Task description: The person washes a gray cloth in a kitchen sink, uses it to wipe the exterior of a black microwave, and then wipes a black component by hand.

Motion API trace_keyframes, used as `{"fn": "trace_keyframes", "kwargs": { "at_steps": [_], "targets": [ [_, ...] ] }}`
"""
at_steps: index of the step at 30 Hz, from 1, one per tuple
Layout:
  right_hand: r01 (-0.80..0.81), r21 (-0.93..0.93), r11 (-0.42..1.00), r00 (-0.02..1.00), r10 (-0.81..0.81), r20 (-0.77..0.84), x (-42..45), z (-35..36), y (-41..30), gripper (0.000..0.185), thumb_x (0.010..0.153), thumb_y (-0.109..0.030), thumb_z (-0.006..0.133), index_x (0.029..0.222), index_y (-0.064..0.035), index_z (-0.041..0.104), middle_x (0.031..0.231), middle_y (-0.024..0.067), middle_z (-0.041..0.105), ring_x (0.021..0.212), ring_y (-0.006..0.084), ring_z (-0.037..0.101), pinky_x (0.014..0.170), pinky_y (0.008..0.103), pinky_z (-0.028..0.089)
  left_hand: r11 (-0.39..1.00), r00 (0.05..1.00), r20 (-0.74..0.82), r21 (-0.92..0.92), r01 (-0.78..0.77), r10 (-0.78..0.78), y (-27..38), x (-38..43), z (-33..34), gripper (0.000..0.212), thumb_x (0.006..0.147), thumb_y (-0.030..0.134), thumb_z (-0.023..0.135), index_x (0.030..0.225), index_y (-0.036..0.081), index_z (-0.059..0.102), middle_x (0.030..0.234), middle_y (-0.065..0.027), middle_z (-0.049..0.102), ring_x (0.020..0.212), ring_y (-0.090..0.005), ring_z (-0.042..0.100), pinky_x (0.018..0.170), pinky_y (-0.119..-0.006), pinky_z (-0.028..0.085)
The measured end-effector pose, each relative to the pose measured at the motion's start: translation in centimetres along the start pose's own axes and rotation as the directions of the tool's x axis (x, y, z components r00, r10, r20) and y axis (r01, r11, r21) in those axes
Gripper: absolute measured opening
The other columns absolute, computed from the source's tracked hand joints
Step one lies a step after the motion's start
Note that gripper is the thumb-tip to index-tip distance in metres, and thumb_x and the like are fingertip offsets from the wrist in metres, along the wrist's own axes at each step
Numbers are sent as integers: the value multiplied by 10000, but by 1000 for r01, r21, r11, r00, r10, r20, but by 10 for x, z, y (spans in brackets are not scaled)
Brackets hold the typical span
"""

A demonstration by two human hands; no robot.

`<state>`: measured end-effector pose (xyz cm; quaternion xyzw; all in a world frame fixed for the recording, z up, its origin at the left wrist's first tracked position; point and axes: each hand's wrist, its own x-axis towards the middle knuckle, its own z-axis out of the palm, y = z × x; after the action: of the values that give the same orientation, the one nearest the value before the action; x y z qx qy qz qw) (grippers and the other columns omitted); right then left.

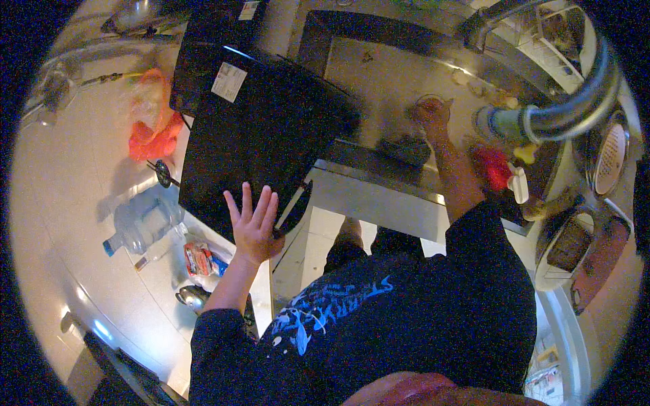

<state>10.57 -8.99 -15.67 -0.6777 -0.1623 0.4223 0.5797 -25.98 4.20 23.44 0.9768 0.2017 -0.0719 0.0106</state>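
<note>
My left hand is spread with its fingers apart, at the near edge of a large black panel that carries a white label. Whether the palm touches the panel is not clear. My right hand reaches down into a dim, basin-like area behind a pale front edge. Its fingers are blurred, and a small round shape surrounds them; I cannot tell whether they grip anything. Just nearer lies a dark crumpled thing. A red object is right of my forearm.
A curved metal pipe, probably a faucet, arches close at upper right. On the pale left surface are a clear plastic jug with a blue cap, a red bag and a red packet. A perforated oval item stands far right.
</note>
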Motion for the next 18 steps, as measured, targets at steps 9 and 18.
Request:
{"fn": "trace_keyframes", "kwargs": {
  "at_steps": [9,18],
  "targets": [
    [-234,319,919,945,138,295,-22,124,-84,312,941,-345,506,1044,-69,607,953,59,631,796,204,605,716,390,526,1000,998,-63,-20,-2,1,1,-20,-33,841,543,267,727,1327,95,478,1416,-120,425,1351,-418,296,1043,-717,164],
    [-466,738,487,867,415,274,7,179,-115,301,911,-356,520,985,-83,625,850,63,629,754,206,607,630,370,523,996,988,-129,-16,84,-85,4,-32,-32,639,723,186,666,1338,193,493,1425,-171,396,1351,-432,290,1056,-672,205]
  ]
}}
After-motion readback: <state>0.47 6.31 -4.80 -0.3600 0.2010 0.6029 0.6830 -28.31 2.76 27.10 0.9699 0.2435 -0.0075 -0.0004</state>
